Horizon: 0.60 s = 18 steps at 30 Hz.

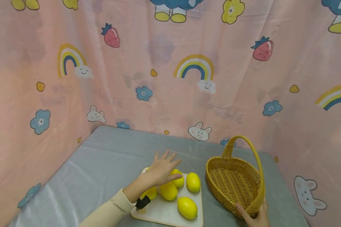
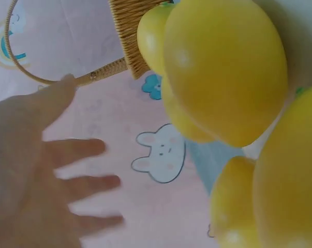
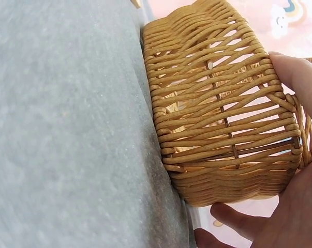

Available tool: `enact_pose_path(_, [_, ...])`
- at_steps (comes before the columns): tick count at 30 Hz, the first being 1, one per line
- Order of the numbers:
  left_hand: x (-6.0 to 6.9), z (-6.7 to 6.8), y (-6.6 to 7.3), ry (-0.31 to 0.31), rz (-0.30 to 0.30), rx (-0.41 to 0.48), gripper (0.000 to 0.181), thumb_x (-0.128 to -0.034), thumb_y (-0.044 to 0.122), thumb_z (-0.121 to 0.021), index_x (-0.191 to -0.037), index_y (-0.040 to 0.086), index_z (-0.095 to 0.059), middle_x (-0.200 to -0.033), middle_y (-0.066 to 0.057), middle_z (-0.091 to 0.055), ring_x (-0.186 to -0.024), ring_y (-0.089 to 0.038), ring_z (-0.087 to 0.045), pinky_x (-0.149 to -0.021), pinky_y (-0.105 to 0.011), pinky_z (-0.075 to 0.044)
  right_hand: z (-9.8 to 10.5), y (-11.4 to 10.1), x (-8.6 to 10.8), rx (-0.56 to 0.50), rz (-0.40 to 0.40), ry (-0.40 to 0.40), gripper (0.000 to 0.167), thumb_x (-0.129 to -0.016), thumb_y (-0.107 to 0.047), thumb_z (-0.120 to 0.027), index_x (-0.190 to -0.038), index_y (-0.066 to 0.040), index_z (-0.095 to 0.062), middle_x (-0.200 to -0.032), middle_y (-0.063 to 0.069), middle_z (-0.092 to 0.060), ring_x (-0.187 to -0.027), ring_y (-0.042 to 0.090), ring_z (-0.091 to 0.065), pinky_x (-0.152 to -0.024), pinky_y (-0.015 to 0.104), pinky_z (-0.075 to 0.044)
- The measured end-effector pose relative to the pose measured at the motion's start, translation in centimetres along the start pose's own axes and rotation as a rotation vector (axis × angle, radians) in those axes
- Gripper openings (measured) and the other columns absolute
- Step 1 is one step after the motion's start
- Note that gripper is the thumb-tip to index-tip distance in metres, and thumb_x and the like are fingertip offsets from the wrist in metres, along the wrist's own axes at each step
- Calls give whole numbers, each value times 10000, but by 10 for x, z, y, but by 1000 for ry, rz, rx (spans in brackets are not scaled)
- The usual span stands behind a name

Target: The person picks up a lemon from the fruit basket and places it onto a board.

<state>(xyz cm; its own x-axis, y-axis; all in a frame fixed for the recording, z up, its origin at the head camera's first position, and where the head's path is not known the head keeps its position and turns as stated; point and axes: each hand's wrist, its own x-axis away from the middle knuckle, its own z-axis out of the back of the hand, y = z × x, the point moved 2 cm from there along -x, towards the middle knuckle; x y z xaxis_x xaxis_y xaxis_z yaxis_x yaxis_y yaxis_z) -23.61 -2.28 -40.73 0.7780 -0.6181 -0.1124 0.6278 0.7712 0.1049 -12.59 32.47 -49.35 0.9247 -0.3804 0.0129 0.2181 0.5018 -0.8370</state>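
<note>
My left hand hovers with fingers spread above several yellow lemons on a white board. It holds nothing and partly hides the lemons beneath it. In the left wrist view, those spread fingers are beside large, close lemons. To the right stands a yellow-brown wicker basket with a tall arched handle. At its near end my right hand grips the rim by the foot of the handle. The right wrist view has the thumb over the rim of the woven basket and other fingers lower on its outer side.
A grey cloth covers the table. Behind and at both sides hangs a pink curtain printed with rainbows, rabbits and strawberries. A black strap sits at the left wrist, close above the board.
</note>
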Motion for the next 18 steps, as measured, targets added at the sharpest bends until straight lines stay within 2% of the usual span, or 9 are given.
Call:
enact_pose_path(4, [8, -2, 1, -110, 110, -29, 696, -983, 654, -397, -1565, 277, -349, -1640, -67, -223, -1497, -435, -60, -1085, -755, -90, 4, -2, 3, -7, 48, 25, 873, -885, -330, -767, -1515, 35, -285, -1565, 351, -55, -1439, 524, -8, -993, 766, -205])
enact_pose_path(5, [10, -3, 2, -127, 125, -34, 703, -980, 668, -375, -1570, 287, -335, -1645, -60, -205, -1497, -437, -39, -1081, -761, -75, 4, -2, 3, -9, 98, 43, 808, -879, -283, -779, -1479, 39, -344, -1530, 353, -159, -1424, 493, -118, -1020, 691, -266])
enact_pose_path(8, [14, -2, 4, -157, 156, -59, 713, -975, 698, -325, -1574, 312, -317, -1652, -42, -178, -1500, -430, -13, -1075, -768, -55, 6, -5, 8, -9, 173, 78, 732, -875, -237, -790, -1452, -5, -406, -1421, 286, -379, -1293, 392, -377, -959, 492, -417])
enact_pose_path(10, [15, -1, 5, -159, 166, -73, 716, -972, 708, -308, -1572, 318, -321, -1652, -44, -178, -1499, -434, -16, -1071, -772, -57, 10, -9, 9, -36, 186, 75, 805, -875, -216, -790, -1524, -49, -344, -1434, 278, -396, -1271, 397, -421, -979, 487, -422])
enact_pose_path(11, [15, -1, 5, -157, 170, -76, 714, -973, 709, -304, -1570, 318, -325, -1651, -48, -181, -1497, -438, -21, -1070, -774, -61, 14, -12, 9, -45, 175, 57, 876, -885, -226, -779, -1574, -79, -259, -1490, 290, -347, -1301, 408, -416, -1016, 497, -414])
enact_pose_path(12, [15, -1, 4, -159, 175, -81, 713, -975, 708, -296, -1571, 319, -322, -1651, -48, -177, -1497, -440, -19, -1070, -773, -61, 19, -16, 10, -42, 133, 32, 943, -906, -270, -754, -1606, -98, -146, -1560, 300, -237, -1382, 458, -319, -1054, 604, -349])
enact_pose_path(13, [15, -1, 4, -159, 180, -83, 711, -976, 707, -293, -1571, 320, -321, -1652, -50, -176, -1496, -442, -19, -1071, -772, -61, 25, -19, 10, -38, 123, 13, 959, -921, -280, -731, -1610, -91, -91, -1584, 321, -152, -1411, 511, -238, -1092, 649, -274])
enact_pose_path(15, [15, -1, 4, -158, 187, -92, 706, -977, 704, -289, -1570, 322, -323, -1651, -54, -179, -1496, -443, -23, -1072, -771, -67, 37, -31, 12, -18, 82, 14, 1015, -961, -337, -664, -1589, -113, 101, -1612, 290, 81, -1442, 557, 22, -1059, 769, -83])
enact_pose_path(18, [15, -1, 3, -160, 196, -99, 696, -981, 696, -290, -1571, 326, -321, -1653, -53, -173, -1497, -438, -17, -1075, -769, -66, 53, -58, 18, -10, 212, 158, 869, -1005, -260, -588, -1595, -59, 17, -1626, 260, 49, -1469, 499, 52, -1110, 712, -12])
